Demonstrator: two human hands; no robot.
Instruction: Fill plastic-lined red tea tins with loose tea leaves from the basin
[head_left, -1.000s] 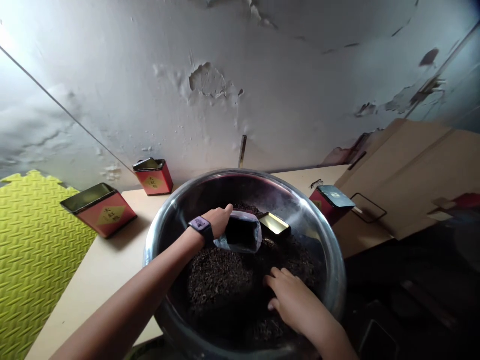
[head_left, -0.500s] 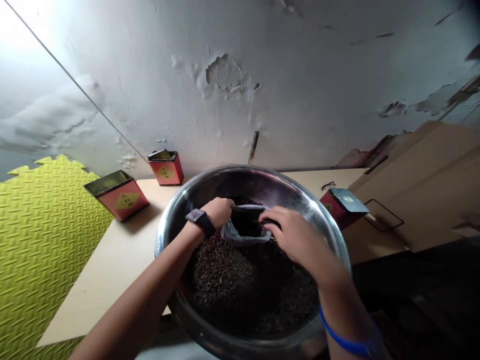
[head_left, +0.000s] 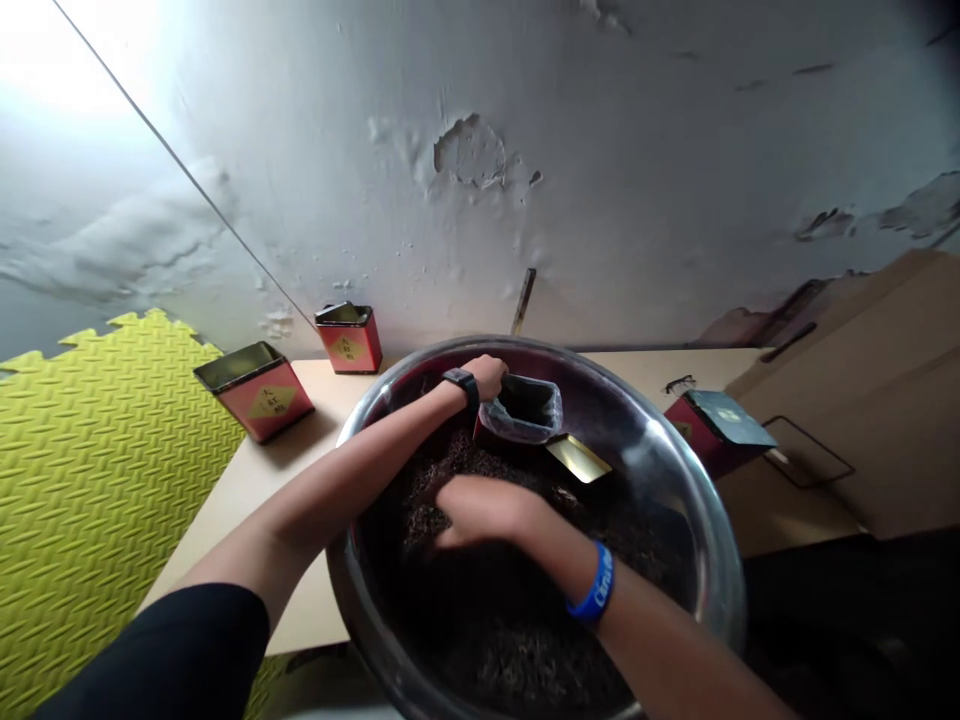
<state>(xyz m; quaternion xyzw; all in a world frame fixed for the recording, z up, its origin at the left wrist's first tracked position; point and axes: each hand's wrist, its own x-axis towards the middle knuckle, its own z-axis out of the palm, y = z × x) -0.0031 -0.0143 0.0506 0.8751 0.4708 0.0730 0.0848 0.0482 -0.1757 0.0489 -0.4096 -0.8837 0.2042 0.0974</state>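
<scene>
A large metal basin holds dark, dry loose tea leaves. Inside it, toward the back, a red tea tin has a clear plastic bag lining its mouth. My left hand, with a black watch at the wrist, is closed on the left rim of the tin and bag. My right hand is low among the leaves, in front of the tin; its fingertips are blurred and partly sunk in them, so I cannot tell what they hold. A gold-coloured lid lies right of the tin.
Two open red tins stand left on the wooden table. Another red tin, its top covered, is at the right, near eyeglasses and a cardboard box. Yellow foam matting lies left; a peeling wall rises behind.
My right hand has left the bag's mouth and moved down and left into the tea leaves. The lid is now visible beside the tin. My left hand still grips the rim.
</scene>
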